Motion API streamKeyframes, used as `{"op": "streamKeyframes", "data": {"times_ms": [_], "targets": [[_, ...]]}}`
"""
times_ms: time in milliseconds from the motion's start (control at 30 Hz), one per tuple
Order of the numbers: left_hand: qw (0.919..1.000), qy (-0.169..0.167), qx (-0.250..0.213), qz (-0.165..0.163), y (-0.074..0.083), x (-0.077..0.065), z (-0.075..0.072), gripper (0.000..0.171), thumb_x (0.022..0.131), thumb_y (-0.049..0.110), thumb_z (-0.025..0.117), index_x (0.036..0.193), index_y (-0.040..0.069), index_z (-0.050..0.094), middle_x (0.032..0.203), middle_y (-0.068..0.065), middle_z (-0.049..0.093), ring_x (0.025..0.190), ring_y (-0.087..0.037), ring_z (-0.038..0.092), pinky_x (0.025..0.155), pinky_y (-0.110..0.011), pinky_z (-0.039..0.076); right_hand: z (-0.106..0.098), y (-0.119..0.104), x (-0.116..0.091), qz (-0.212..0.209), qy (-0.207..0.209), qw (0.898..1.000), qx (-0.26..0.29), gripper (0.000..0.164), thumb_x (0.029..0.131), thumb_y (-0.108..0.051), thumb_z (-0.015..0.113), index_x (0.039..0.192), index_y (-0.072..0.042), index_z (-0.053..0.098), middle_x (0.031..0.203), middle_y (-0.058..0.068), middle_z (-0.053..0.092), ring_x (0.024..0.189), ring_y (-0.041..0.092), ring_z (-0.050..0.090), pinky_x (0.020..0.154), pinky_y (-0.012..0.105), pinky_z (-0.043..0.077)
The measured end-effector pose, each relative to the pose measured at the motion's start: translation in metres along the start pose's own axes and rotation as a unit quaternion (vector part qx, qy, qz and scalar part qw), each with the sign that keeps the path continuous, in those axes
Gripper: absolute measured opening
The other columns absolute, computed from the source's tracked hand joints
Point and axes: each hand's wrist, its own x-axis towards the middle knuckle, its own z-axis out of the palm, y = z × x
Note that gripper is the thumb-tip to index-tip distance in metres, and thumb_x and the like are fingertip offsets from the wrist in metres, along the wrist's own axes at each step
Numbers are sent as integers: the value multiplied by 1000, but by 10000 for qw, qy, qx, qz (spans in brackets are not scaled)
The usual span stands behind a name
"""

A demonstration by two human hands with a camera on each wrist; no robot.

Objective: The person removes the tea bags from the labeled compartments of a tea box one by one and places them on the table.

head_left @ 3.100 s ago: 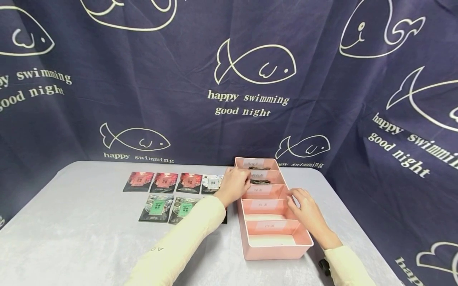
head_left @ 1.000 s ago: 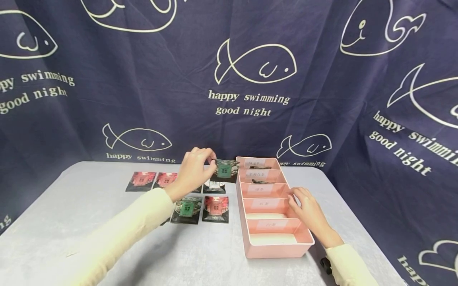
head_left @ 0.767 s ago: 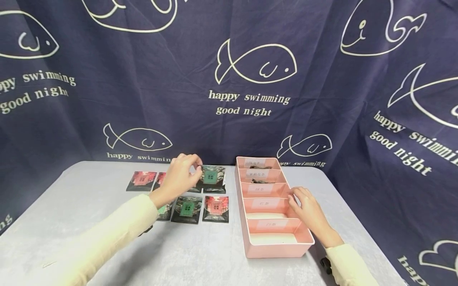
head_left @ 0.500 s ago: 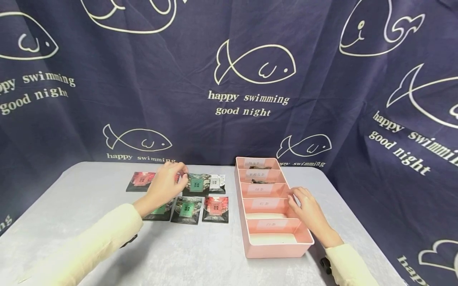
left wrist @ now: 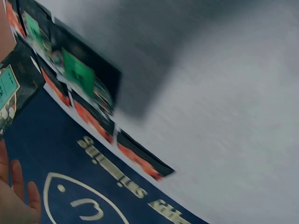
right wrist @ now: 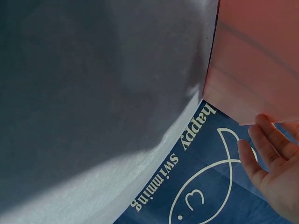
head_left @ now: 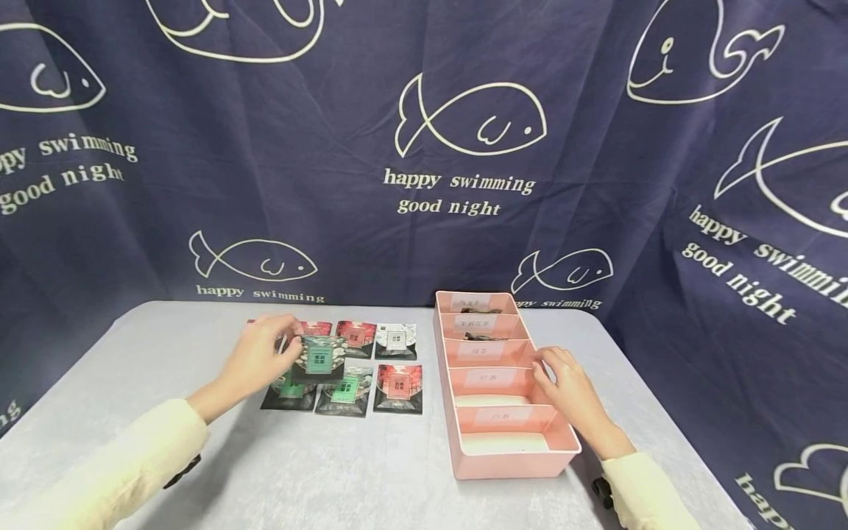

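My left hand (head_left: 255,361) pinches a dark tea sachet with a green label (head_left: 319,359) by its edge. It holds this sachet above the rows of sachets on the table. Under it lie green-labelled sachets (head_left: 344,390), partly covered. In the left wrist view the held sachet (left wrist: 7,91) shows at the left edge. My right hand (head_left: 571,394) rests at the right rim of a pink divided box (head_left: 517,465), fingers relaxed. The right wrist view shows its fingertips (right wrist: 265,122) by the edge of the box's outer wall (right wrist: 257,60).
Red sachets (head_left: 355,337) and a white one (head_left: 396,341) form the back row. Another red sachet (head_left: 398,389) ends the front row, left of the box. Dark packets (head_left: 486,336) stand in the two rear compartments. A patterned blue curtain (head_left: 358,184) hangs behind the table (head_left: 344,478).
My left hand was at the box's rear compartments earlier. It has since carried the green-labelled sachet left, away from the box and across the rows. The right hand has stayed at the rim.
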Motion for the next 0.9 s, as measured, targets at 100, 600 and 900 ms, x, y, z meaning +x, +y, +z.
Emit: {"op": "streamKeyframes", "data": {"times_ms": [100, 600, 900], "targets": [[9997, -150, -33, -169, -9, -3, -10, 8, 75, 8, 59, 80, 15, 59, 78, -4, 65, 77, -23, 55, 69, -42, 42, -1, 0, 0, 10, -1, 10000, 7, 13, 83, -9, 57, 91, -1, 64, 95, 12, 63, 93, 29, 56, 82, 45, 45], [9971, -559, 180, -479, -50, -19, -55, 11, 75, 4, 58, 80, 13, 58, 72, 1, 60, 80, -28, 57, 74, -49, 40, 0, 0, -1, -27, 9, 10000, 31, 13, 83, -8, 58, 93, -2, 64, 95, 11, 63, 91, 27, 55, 80, 44, 45], [9927, -1040, 279, -553, -72, -28, -68, 11, 73, 4, 60, 77, 14, 57, 71, 1, 60, 71, -16, 54, 64, -38, 42, -1, -1, -1, -75, 56, 9999, 36, 13, 82, -8, 58, 92, -1, 64, 94, 11, 63, 90, 26, 56, 80, 43, 44]]}}
